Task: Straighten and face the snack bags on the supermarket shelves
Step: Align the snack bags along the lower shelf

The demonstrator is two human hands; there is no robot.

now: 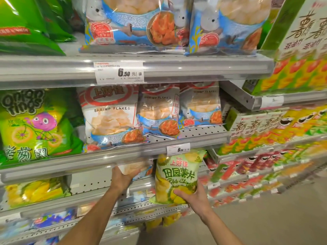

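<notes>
Right hand [195,197] grip clamped on the lower edge of a green potato chip bag [175,175], upright, held in front of the third shelf [99,197]. Left hand [122,179] grip curled under a shrimp flakes bag [131,167] on that shelf, just left of the chip bag, top hidden behind the shelf rail [88,163].

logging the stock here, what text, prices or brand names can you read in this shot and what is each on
"SHRIMP FLAKES": shrimp flakes bag, middle shelf.
"6.50": upper price tag; its small print is unreadable.
"Onion rings": green onion rings bag.
"Potato Chips" in script: potato chips bag, held by the right hand.
Lower price tag: seems to read 6.50, blurred.
Bag gripped by the left hand: no text visible.
</notes>
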